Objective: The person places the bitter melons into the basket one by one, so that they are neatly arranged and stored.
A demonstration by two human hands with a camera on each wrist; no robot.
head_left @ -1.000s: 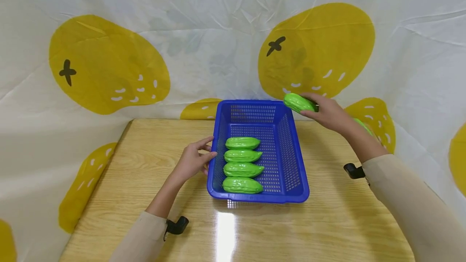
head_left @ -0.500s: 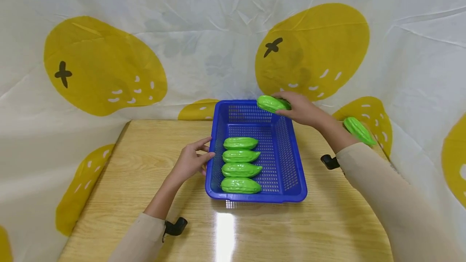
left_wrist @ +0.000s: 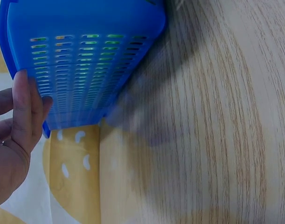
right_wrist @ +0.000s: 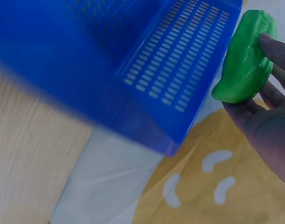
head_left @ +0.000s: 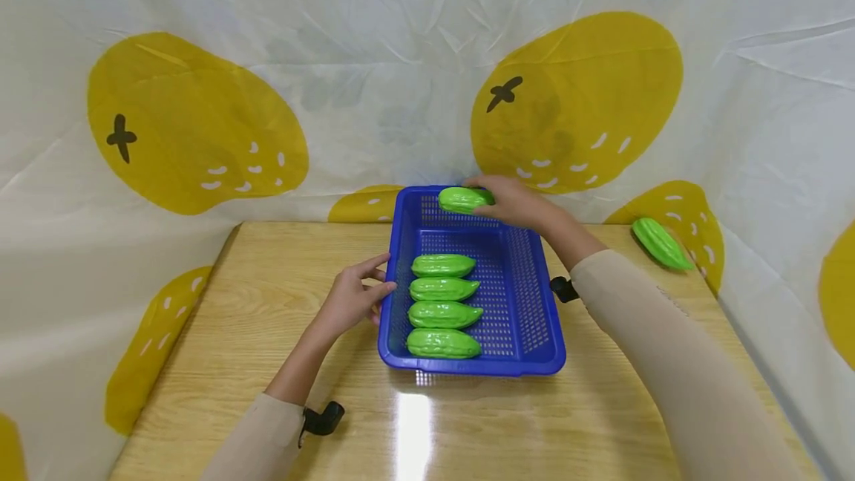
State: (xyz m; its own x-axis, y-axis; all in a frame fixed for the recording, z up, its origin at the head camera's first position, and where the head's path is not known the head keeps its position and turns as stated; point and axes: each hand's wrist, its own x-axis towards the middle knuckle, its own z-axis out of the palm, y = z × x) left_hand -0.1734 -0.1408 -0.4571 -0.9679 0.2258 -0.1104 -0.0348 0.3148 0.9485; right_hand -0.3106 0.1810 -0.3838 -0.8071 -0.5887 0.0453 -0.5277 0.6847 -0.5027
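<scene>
My right hand (head_left: pixel 517 204) holds a green bitter melon (head_left: pixel 461 200) over the far end of a blue perforated basket (head_left: pixel 470 368). In the right wrist view its thumb and fingers pinch the glossy bitter melon (right_wrist: pixel 247 58) beside the basket's rim. Several more bitter melons (head_left: pixel 444 289) lie side by side in the left part of the basket, stacked in a column from front to middle. My left hand (head_left: pixel 350 295) touches the basket's left rim. Seen from the left wrist, its extended fingers (left_wrist: pixel 22 100) rest against the rim from outside.
Another bitter melon (head_left: pixel 660 243) lies at the back right of the wooden table (head_left: pixel 601 407). A white cloth with yellow fruit prints (head_left: pixel 394 95) hangs behind the table and along its sides. The basket stands close to the back cloth.
My right hand has carried the bitter melon leftward, from beyond the basket's right rim to above its far end. The melon on the table has come into full view. My left hand stays put.
</scene>
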